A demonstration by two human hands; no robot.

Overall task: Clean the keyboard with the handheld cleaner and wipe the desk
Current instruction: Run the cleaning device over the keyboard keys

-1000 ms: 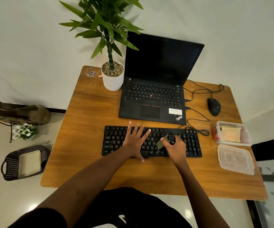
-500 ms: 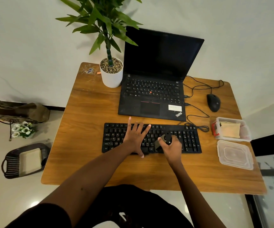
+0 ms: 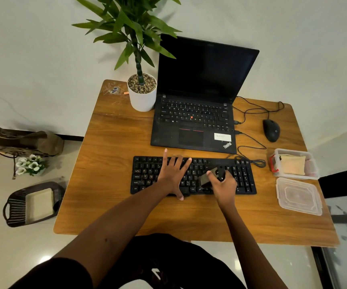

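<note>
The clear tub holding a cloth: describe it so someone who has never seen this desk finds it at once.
On the wooden desk, look at the right edge, beyond the keyboard. Two clear plastic pieces lie there; the tub is the farther one, nearer the mouse. Only it holds a beige cloth and has a red clip; the lid beside it is bare.

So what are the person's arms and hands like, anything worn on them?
The left hand and right hand are bare: no gloves, no ring or watch that I can see. Both forearms are bare too. A black sleeve covers the left upper arm; the right arm shows no sleeve in view.
</note>
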